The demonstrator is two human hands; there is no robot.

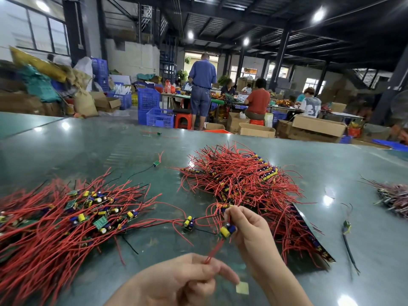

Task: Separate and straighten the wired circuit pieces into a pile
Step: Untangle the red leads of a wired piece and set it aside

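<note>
Green table (110, 151) carries both piles; between them, near, our right hand (249, 230) pinches one light board (227, 231), left hand (187, 277) pinches its limp red wires (214, 250); grip wires, spare the fragile solder joints

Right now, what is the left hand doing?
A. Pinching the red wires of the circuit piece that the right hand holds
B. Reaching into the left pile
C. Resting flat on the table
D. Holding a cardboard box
A: the left hand pinches the red wires running down from the circuit piece gripped by the right hand.
</note>
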